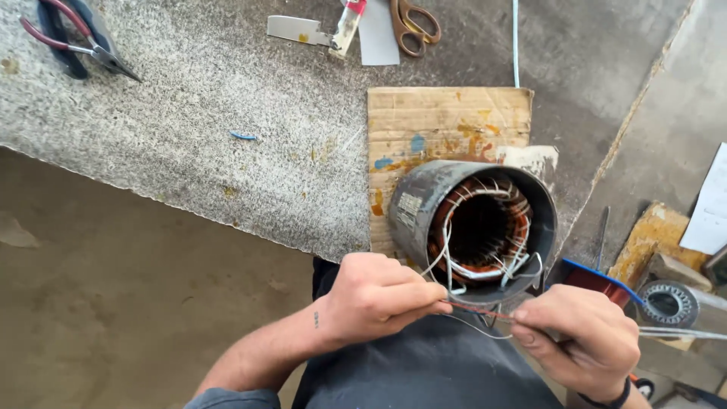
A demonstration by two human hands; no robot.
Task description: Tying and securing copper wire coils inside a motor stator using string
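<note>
Right now both hands work at the mouth of a motor stator (473, 227), a dark metal cylinder lying on its side on a stained piece of cardboard (447, 121) at the near edge of the speckled table (227, 113). Copper windings and white insulating strips show inside its bore. The left hand (375, 295) is closed in a pinch on a thin copper wire (477, 310), fingertips just at the stator's lower rim. The right hand (583, 333) pinches the same wire a little farther along, so the strand runs taut between the two hands; a pale wire loops just beneath it. A dark band sits on the right wrist.

Farther back on the table lie red-handled pliers (76, 42) at the far left, a small blue scrap (244, 137), a flat metal blade (297, 29) and brown-handled scissors (413, 24). To the right, off the table, a spool of copper wire (594, 276) stands close beside the right hand, with a toothed metal ring (668, 303) just past it.
</note>
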